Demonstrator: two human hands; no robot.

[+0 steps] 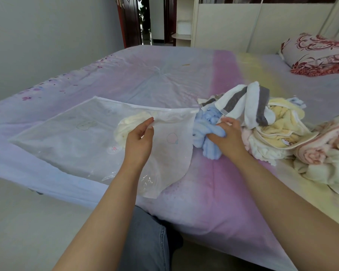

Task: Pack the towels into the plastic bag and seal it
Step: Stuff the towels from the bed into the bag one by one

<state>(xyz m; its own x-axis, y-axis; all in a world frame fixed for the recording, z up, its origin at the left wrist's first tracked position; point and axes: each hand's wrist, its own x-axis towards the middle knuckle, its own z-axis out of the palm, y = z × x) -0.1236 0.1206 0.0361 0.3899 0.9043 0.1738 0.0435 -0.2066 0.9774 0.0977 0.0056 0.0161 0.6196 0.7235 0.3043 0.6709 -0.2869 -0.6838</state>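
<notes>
The left hand [140, 136] pinches the plastic bag [70, 133] mouth up off the bed [213, 192]; the right hand [228, 133] clutches a blue towel [205, 132] just beside it — a thin pinch could slip, the mouth collapse, the towel bunch at the lip — one pale towel [123, 126] already inside

left hand [140, 136]: thumb and fingers pinched together, arm stretched forward, forearm bare
right hand [226, 133]: fingers curled closed in a grasp, palm down, arm stretched forward, bare
</notes>
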